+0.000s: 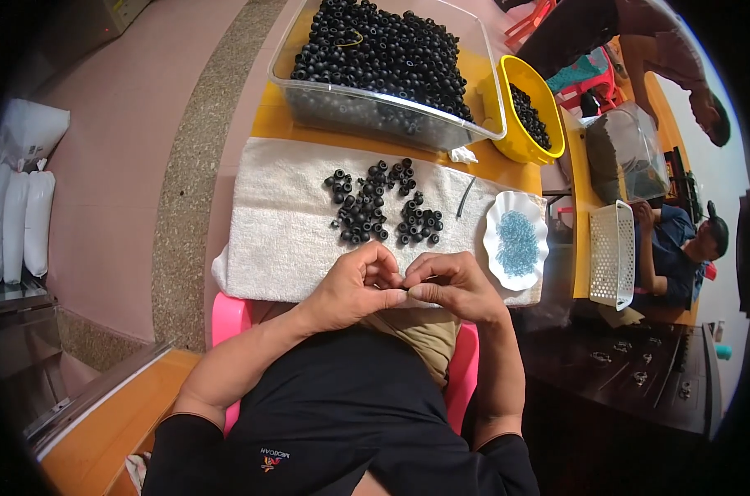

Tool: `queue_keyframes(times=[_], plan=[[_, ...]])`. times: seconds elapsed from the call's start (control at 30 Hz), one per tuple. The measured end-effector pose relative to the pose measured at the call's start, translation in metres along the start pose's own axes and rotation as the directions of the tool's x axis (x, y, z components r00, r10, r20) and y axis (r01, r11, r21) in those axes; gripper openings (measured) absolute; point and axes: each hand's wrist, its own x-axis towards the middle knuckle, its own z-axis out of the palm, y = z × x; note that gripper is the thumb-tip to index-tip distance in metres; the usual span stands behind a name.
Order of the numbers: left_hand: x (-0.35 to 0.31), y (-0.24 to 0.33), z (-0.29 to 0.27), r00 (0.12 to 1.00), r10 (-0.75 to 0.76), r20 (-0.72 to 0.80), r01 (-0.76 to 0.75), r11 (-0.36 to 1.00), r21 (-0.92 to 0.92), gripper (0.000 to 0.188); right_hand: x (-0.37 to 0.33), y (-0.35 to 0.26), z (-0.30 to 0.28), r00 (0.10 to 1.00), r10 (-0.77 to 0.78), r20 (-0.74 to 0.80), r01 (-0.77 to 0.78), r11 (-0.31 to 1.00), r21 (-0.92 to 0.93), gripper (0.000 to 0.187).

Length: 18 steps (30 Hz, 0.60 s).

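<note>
My left hand (352, 285) and my right hand (459, 287) meet fingertip to fingertip over the near edge of a white towel (276, 223). Between their closed fingers is a small black part (404, 288), mostly covered by the fingertips. Just beyond the hands, several loose round black parts with holes (366, 202) lie in clusters on the towel. Right of them rests a thin dark stick-like tool (466, 197). On the towel's right side a white scalloped dish (505, 281) holds many tiny clear bluish pieces (517, 241).
At the table's far side stands a clear plastic bin (358, 93) full of black parts, beside a yellow tub (548, 153) with more. A crumpled white tissue (462, 155) lies between bin and towel. Two people work at a table on the right, near a white perforated basket (613, 256).
</note>
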Motion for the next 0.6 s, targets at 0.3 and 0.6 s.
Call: queue_keyframes(times=[0.3,0.6], plan=[[0.002,-0.004,-0.004,1.000,0.023,-0.019,-0.022,1.000,0.015,0.029,-0.001,0.006,0.012,0.991,-0.094,-0.095,0.089,0.994,-0.057,0.012],[0.003,0.001,-0.003,0.996,-0.024,-0.088,0.023,1.000,-0.013,0.028,-0.004,0.009,0.028,0.915,-0.360,-0.184,0.262,0.874,-0.409,0.027]])
